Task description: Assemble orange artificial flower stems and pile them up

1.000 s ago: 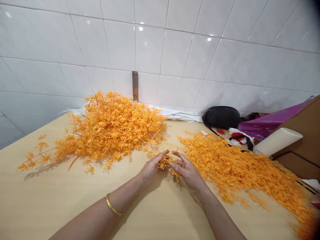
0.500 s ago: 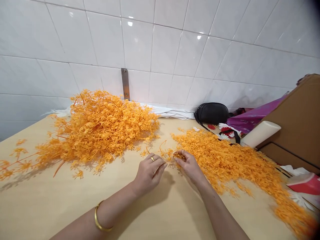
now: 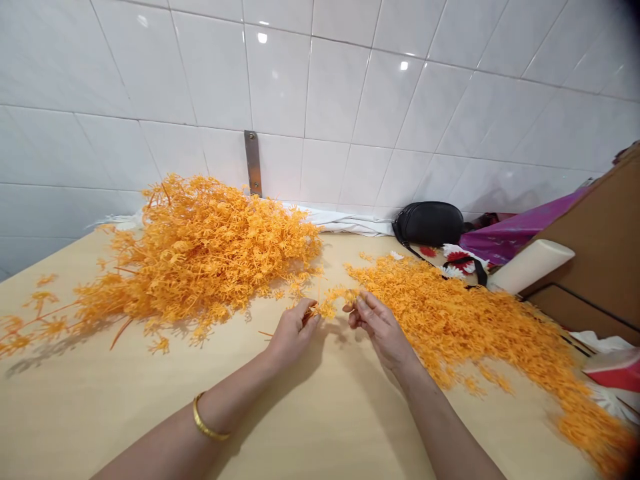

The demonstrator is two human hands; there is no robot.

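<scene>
We pinch an orange plastic sprig point(image 3: 333, 304) tight in our left hand point(image 3: 293, 333), right hand point(image 3: 383, 330) at its far end, grip unclear, sprig just beside the big orange heap point(image 3: 200, 253).

Sprigs point(image 3: 200, 247): matt plastic. Wall tiles point(image 3: 310, 87): glossy ceramic. Tbl top point(image 3: 150, 413): smooth wood.

Left hand point(image 3: 293, 333) pinching, right hand point(image 3: 383, 331) curled, just apart

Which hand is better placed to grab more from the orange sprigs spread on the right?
Probably the right hand: it sits beside the loose orange sprigs and its fingers look free. The left hand is farther away and pinches a small sprig.
</scene>
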